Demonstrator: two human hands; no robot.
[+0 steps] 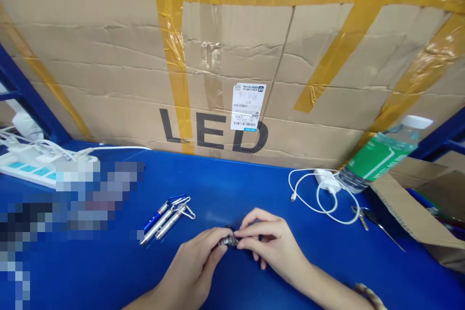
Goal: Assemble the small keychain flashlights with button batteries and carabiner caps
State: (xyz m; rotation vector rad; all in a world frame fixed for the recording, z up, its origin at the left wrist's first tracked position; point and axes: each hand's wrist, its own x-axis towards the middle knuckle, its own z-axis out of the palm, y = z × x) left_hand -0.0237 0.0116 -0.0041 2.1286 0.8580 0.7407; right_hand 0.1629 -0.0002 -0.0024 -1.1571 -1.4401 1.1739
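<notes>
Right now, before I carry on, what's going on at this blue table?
A person's left hand holds a small dark object at its fingertips, and the right hand's fingertips are at its other side; whether they grip it is unclear. Three pen-like tubes lie together left of the hands. A green-labelled bottle is at the right, by a large carton.

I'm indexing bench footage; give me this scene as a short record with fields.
Left hand: holds a small dark item, partly hidden by fingers
Right hand: fingertips at the same item; firmness of grip unclear
Surface: blue table
Left of hands: three slim tubes with clips, one blue, two silvery; power strip farther left
Right of hands: white cable, bottle, open carton
Behind: large box printed "LED"
</notes>
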